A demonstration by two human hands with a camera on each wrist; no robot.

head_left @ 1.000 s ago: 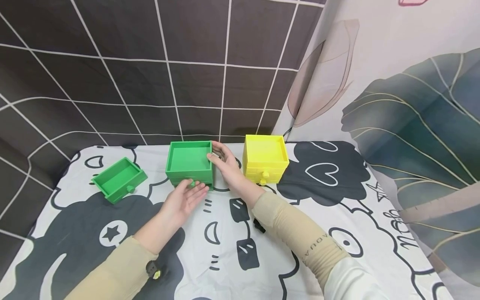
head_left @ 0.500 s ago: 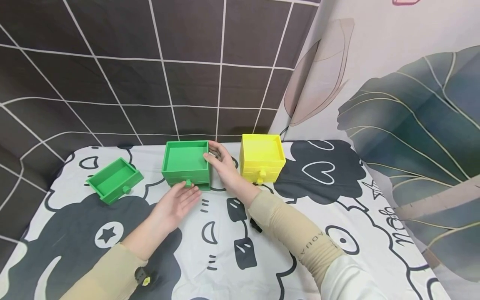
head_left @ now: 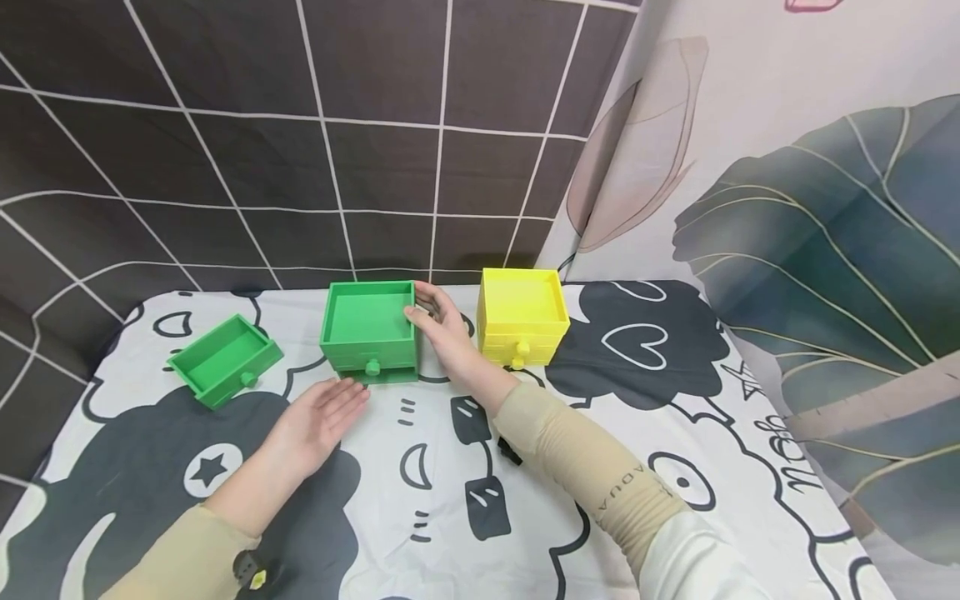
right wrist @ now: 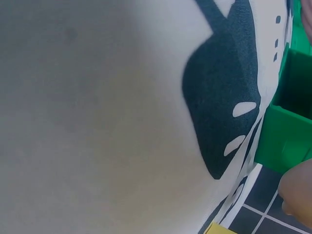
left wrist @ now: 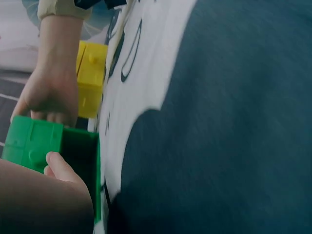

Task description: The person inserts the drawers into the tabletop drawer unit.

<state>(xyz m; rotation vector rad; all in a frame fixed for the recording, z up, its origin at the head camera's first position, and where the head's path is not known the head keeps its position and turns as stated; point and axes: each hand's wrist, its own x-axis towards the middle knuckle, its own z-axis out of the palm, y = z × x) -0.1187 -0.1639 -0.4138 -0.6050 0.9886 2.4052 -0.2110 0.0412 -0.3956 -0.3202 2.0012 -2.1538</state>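
A small green drawer cabinet (head_left: pixel 371 312) with a shallow tray top stands on the cloth, its upper drawer pushed in with a round knob (head_left: pixel 372 367) at the front. Below that drawer is an open slot, dark inside in the right wrist view. My right hand (head_left: pixel 446 333) holds the cabinet's right side, thumb at the top rim and fingers toward the back corner. Just in front of the cabinet, to the left of the knob, my left hand (head_left: pixel 318 421) has its palm up and fingers extended, holding nothing. A loose green drawer (head_left: pixel 225 360) lies tilted farther left.
To the right of my right hand stands a yellow drawer cabinet (head_left: pixel 522 317) of similar shape. A patterned black and white cloth (head_left: pixel 420 542) covers the surface. Behind hangs a dark gridded curtain (head_left: pixel 382 167), with a leaf-print curtain (head_left: pixel 825 250) on the right.
My left hand has left the cabinet's knob and moved left and toward me. The upper drawer's knob now shows uncovered. My right hand has kept its place on the cabinet.
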